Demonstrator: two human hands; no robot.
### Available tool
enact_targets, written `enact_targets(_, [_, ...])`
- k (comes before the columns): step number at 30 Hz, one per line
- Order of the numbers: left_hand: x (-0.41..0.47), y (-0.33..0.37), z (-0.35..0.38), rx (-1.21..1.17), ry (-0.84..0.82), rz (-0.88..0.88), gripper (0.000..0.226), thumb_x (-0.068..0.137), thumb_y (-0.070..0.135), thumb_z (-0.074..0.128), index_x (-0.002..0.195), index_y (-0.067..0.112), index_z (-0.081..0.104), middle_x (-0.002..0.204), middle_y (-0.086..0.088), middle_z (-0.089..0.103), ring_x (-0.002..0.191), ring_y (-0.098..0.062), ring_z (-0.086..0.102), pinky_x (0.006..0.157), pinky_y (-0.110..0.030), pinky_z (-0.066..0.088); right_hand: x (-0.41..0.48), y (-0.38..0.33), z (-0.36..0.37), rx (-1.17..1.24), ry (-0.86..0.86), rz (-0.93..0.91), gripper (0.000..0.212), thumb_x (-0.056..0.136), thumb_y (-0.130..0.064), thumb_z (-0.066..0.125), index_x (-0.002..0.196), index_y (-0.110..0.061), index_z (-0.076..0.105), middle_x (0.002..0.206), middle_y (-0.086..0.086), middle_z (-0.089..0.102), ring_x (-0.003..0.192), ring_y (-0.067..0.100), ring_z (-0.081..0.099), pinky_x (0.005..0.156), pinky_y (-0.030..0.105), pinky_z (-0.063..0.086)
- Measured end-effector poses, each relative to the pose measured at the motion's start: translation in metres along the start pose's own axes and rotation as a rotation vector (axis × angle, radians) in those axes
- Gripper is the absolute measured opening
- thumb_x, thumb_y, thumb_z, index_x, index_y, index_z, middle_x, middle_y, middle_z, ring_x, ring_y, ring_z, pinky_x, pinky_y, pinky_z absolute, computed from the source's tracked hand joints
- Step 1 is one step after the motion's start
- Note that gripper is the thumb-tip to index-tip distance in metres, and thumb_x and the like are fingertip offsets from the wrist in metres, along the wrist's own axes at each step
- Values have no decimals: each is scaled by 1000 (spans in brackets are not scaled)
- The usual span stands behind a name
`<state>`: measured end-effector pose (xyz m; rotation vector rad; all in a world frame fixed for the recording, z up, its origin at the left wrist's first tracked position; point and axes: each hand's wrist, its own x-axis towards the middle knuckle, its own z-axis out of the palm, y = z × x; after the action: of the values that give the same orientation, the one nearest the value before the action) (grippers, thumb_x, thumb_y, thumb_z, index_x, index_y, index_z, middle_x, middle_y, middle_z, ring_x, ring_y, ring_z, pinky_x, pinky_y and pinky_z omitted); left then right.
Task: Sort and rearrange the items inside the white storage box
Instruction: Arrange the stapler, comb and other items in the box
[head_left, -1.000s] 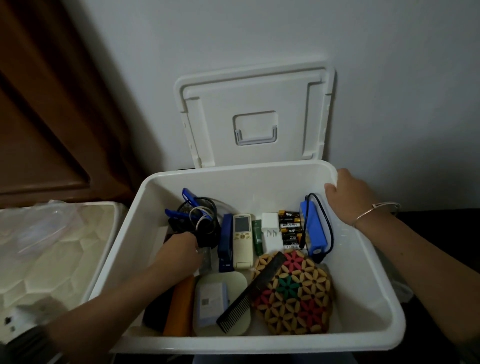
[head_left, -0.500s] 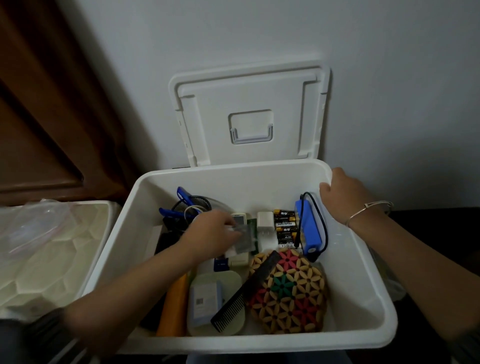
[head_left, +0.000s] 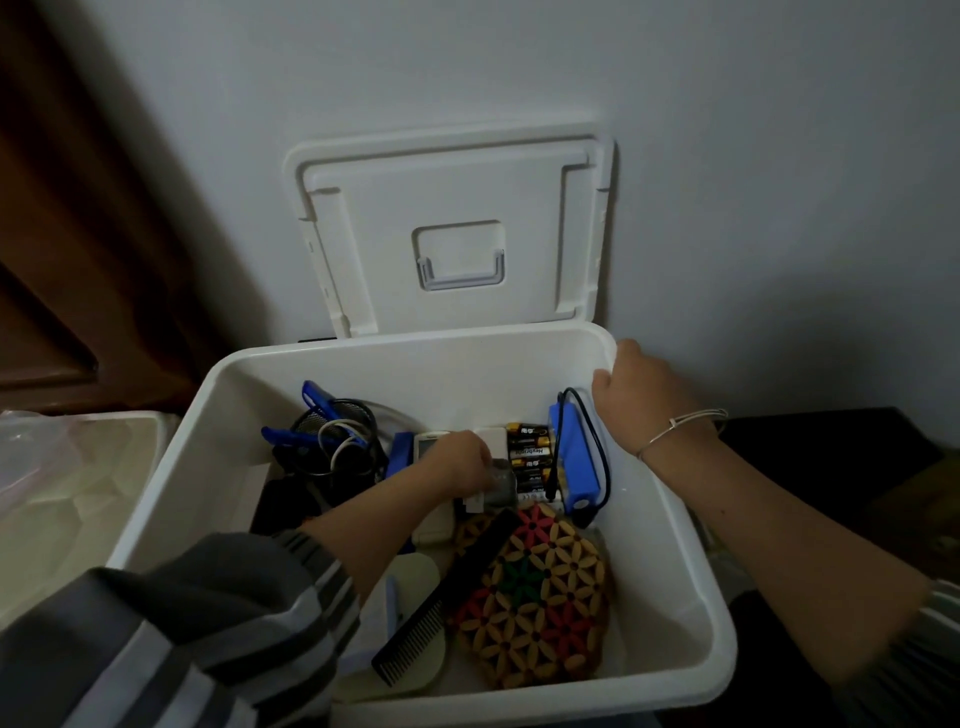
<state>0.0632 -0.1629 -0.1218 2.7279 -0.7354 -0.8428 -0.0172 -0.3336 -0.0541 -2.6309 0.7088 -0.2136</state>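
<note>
In the head view, the white plastic storage box (head_left: 675, 597) stands open against a pale wall, with its flat white lid (head_left: 452, 234) propped upright behind it. The left hand (head_left: 457, 465) reaches into the middle of the far row. Its fingers are curled and pinch a small grey half-clear piece (head_left: 501, 486), too blurred to name, just beside the pack of black-and-gold batteries (head_left: 530, 457). The right hand (head_left: 644, 395) grips the box's far right rim, thumb inside and fingers hooked over the edge, with a thin silver bangle (head_left: 680, 431) on the wrist.

Inside, at the far left, a black mesh cup (head_left: 332, 436) holds tangled cables. To its right lie a blue stapler (head_left: 400, 457) and a white remote control (head_left: 427, 448). A blue rectangular power bank (head_left: 574, 457) with a black cord lies at the far right. Nearer, a black plastic comb (head_left: 441, 592) rests against a rounded mat of coloured wooden beads (head_left: 545, 597).

The box looks stiff and smooth-walled, likely light but bulky, so the rolled rim is the sound place to hold it. The grey piece seems light enough for a fingertip pinch, though possibly slick. The batteries are probably dense and best lifted as one block. The cables would likely snag and drag the cup if pulled.
</note>
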Motion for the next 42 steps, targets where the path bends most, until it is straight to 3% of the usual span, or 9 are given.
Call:
enact_targets(7, [0, 5, 14, 70, 102, 0, 36, 89, 25, 62, 115, 1, 56, 118, -15, 59, 106, -27, 58, 79, -29, 46, 0, 0, -1, 15, -1, -20, 25, 97, -23, 40, 110, -3, 47, 95, 15, 61, 70, 23, 47, 61, 31, 37])
enact_targets(12, [-1, 1, 10, 162, 192, 4, 20, 93, 9, 53, 109, 3, 65, 114, -14, 64, 103, -24, 61, 82, -28, 50, 0, 1, -1, -2, 0, -24, 25, 97, -23, 39, 110, -3, 46, 82, 6, 49, 69, 22, 47, 60, 30, 37])
enact_targets(14, [0, -5, 9, 154, 193, 3, 19, 91, 5, 55, 103, 3, 70, 108, -13, 68, 98, -25, 65, 86, -34, 55, 0, 1, -1, 5, -2, -27, 25, 97, -22, 38, 110, -3, 46, 82, 6, 48, 69, 22, 48, 60, 30, 37])
enact_targets(25, [-6, -17, 7, 104, 285, 143, 16, 87, 20, 67, 95, 7, 67, 100, -8, 64, 93, -22, 60, 79, -36, 50, -1, 1, -1, 11, 11, -21, 26, 97, -24, 39, 111, -4, 48, 88, 9, 55, 69, 22, 47, 59, 29, 35])
enact_targets(28, [-21, -19, -13, -50, 363, 201, 17, 87, 24, 67, 89, 8, 65, 91, -5, 63, 85, -20, 60, 72, -32, 48, 0, 2, -1, 21, 7, -21, 25, 97, -22, 39, 111, -3, 48, 94, 13, 60, 69, 22, 47, 57, 28, 34])
enact_targets(31, [-53, -31, -34, -99, 392, 266, 4, 89, 21, 65, 90, 18, 65, 86, 7, 61, 80, -6, 58, 68, -14, 43, 2, 4, -1, 33, 2, 0, 25, 95, -21, 39, 109, -3, 49, 100, 17, 62, 75, 28, 53, 62, 30, 37])
enact_targets(35, [-108, -67, -36, -9, 203, 234, 10, 86, 28, 68, 94, 28, 62, 90, 12, 62, 80, 2, 57, 67, -9, 44, 3, 6, 0, 36, -7, 14, 25, 94, -20, 39, 108, -1, 48, 103, 22, 61, 89, 38, 59, 67, 34, 40])
enact_targets(39, [-139, -86, -19, 86, -100, 113, 44, 78, 40, 74, 113, 34, 48, 100, 18, 49, 85, 1, 52, 68, -9, 42, 1, 4, -2, 48, -13, 24, 19, 94, -20, 41, 102, -4, 48, 100, 23, 61, 73, 29, 47, 65, 32, 36])
enact_targets(42, [-142, -87, -6, 184, -196, 69, 59, 75, 40, 76, 121, 27, 42, 100, 11, 46, 83, -5, 48, 63, -13, 38, 0, 1, -2, 45, -23, 25, 11, 94, -20, 41, 93, -9, 43, 97, 23, 61, 71, 28, 45, 64, 33, 37])
